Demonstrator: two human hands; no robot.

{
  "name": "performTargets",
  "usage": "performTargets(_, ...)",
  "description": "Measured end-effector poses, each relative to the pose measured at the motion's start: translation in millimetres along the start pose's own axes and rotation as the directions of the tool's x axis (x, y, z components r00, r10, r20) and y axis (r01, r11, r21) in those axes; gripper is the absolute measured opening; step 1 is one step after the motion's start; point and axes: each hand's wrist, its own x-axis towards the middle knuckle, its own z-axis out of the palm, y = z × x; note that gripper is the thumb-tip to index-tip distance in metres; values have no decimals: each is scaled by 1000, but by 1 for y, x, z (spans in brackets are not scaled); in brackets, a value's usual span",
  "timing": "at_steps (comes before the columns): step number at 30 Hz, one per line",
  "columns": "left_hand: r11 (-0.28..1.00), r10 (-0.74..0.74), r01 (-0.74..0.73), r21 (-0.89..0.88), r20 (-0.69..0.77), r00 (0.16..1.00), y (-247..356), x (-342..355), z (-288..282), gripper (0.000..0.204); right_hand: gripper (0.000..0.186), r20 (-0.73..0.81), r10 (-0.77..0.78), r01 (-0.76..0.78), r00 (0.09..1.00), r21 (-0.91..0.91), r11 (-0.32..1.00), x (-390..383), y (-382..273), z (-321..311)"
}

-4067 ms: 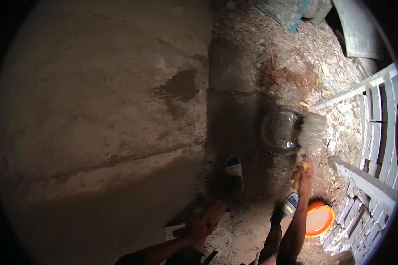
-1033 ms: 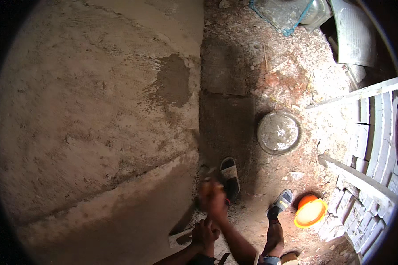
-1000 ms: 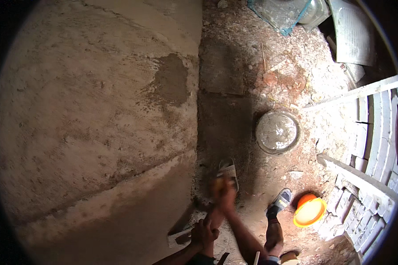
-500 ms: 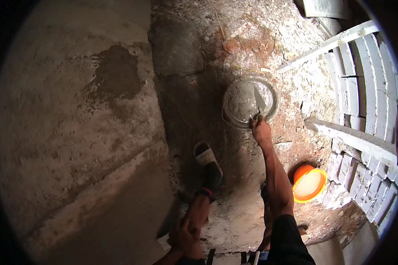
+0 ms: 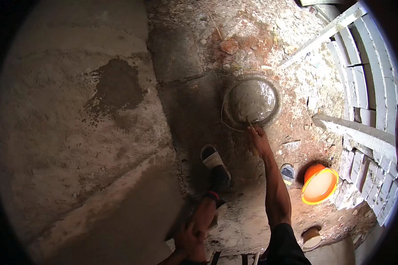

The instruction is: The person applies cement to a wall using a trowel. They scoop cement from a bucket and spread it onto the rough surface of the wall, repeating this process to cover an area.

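broadly, concrete surface (image 5: 88,145): we see it fill the left side, dull brown-grey and rough; a darker, ragged-edged patch (image 5: 119,86) marks its upper part.
ground (image 5: 292,150): we note reddish soil and pale rubble, brightly lit toward the upper right, shaded beside the concrete.
pale rails and blocks (image 5: 358,134): we find them along the right rim, the edges bent by the lens.
right forearm (image 5: 277,190): we see it reach up from the lower edge, bare below a dark sleeve (image 5: 284,243).
lower left leg (image 5: 203,212): we see it angled up to a red band (image 5: 211,194) near the ankle.
round bucket (image 5: 277,108): we place it on the ground, right of centre, its wire handle (image 5: 222,115) lying out on the left.
grey mix (image 5: 250,99): we see it inside the bucket, wet and shining on the right.
orange tub (image 5: 314,169): we put it lower right, well apart from the bucket, pale inside.
left hand (image 5: 190,240): we see it against the lower left leg, in shade; we cannot tell how far its fingers are closed.
right hand (image 5: 257,138): we record fingers curled round a tool, at the bucket's near rim.
sandals (image 5: 213,160): we count two, the right one near the orange tub.
tool (image 5: 247,120): we see only a narrow part ahead of the fingers, at the mix's near edge; its far end is hidden.
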Motion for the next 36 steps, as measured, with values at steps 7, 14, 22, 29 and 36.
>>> performTargets(7,999,7,-15,-51,-154,988,-16,-10,10,56,29,45,85,-92,995,178,980,-51,-32,-6)
performTargets(14,993,118,-118,-12,29,993,-15,18,-22,58,44,-120,-225,248,967,244,937,-122,-164,-9)
performTargets(22,987,135,-158,-34,-364,921,-54,42,-8,60,55,-638,-482,518,601,-149,843,-34,-213,69)
performTargets(29,976,62,-16,-217,207,976,-51,93,-83,61,18,12,-315,231,949,-707,669,112,-164,393)
performTargets(36,957,27,-101,-271,-263,964,-114,30,64,60,65,167,-592,610,789,-88,788,-105,-252,522)
